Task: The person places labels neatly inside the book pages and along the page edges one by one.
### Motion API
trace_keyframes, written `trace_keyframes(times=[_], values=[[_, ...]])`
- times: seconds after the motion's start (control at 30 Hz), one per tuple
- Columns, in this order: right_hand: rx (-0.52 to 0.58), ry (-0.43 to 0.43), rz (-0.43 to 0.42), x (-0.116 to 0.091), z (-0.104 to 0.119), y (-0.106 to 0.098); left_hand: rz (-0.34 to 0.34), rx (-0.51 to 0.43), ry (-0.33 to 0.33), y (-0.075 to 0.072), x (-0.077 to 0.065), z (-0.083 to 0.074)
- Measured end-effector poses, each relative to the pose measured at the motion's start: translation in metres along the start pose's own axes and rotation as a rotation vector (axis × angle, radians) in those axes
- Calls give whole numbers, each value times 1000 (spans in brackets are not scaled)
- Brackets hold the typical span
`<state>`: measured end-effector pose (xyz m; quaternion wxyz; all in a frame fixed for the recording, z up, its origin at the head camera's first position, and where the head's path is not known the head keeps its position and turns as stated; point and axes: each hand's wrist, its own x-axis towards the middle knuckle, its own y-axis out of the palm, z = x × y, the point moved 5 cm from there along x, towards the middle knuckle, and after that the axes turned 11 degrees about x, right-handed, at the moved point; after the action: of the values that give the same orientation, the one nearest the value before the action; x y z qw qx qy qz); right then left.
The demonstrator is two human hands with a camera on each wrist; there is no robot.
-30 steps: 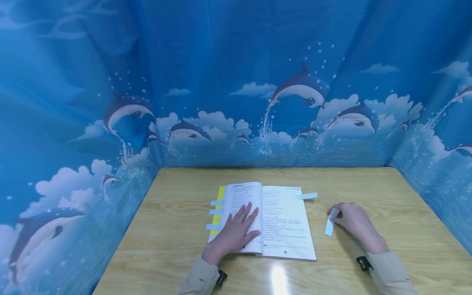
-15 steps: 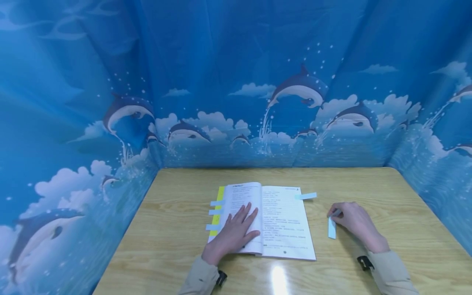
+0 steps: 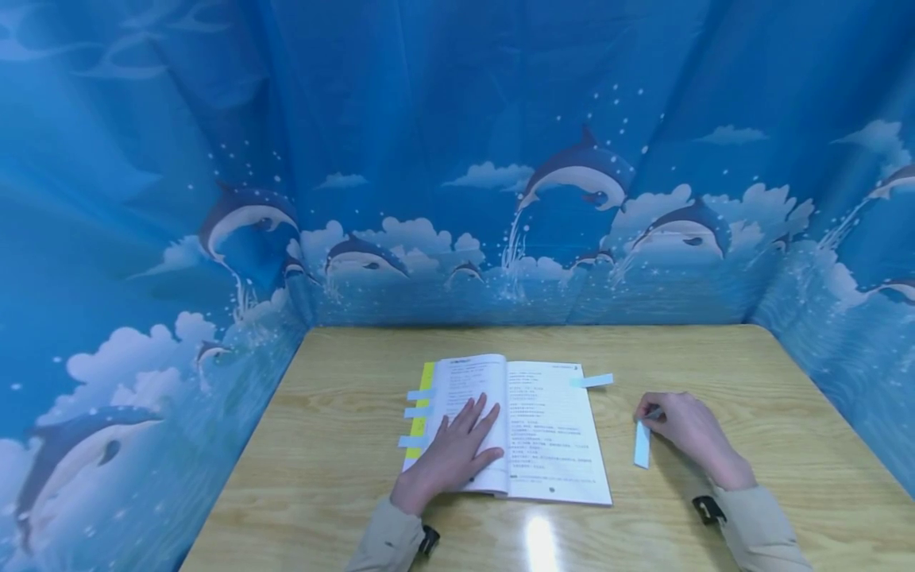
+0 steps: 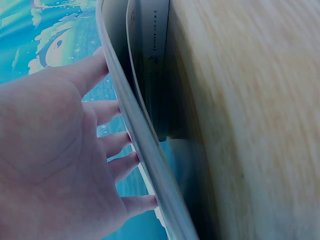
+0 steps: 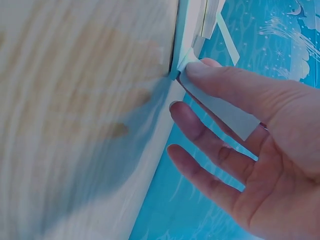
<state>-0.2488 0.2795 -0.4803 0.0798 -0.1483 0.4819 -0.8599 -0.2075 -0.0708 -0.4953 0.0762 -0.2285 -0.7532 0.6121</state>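
Observation:
An open book [image 3: 557, 477] with printed pages lies on the table. My left hand [image 3: 457, 454] rests spread across its left page, and in the left wrist view the fingertips [image 4: 148, 200] press on the paper. To the right of the book, my right hand [image 3: 692, 433] pinches a light blue sticky note strip [image 3: 642, 446] between thumb and forefinger. The right wrist view shows one pale piece of paper [image 5: 227, 112] bent back under the thumb toward the palm, while a blue part [image 5: 182, 37] runs along the tabletop. The other fingers are loosely bent, apart from the paper.
One blue sticky tab [image 3: 599, 380] sticks out past the right page's upper edge. Several more blue tabs [image 3: 413, 441] project on the left beside a yellow strip [image 3: 427, 373]. A dolphin-print curtain [image 3: 457, 199] rises behind the wooden table [image 3: 322, 429].
The pinched strip's upper end, visible outside the right fingers earlier, is now tucked into the hand. Its lower end has shifted slightly toward me. The left hand has stayed in place.

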Motion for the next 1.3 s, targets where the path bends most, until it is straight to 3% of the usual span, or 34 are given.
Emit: trace_keyframes(times=[0.33, 0.67, 0.83, 1.3], values=[[1, -26, 12, -3, 0, -3, 5, -10, 0, 1, 0, 1], [55, 123, 136, -1, -10, -3, 9, -26, 1, 1, 0, 2], [57, 148, 159, -1, -12, -5, 10, -22, 1, 1, 0, 1], [95, 125, 238, -4, -6, -1, 4, -13, 4, 2, 1, 2]])
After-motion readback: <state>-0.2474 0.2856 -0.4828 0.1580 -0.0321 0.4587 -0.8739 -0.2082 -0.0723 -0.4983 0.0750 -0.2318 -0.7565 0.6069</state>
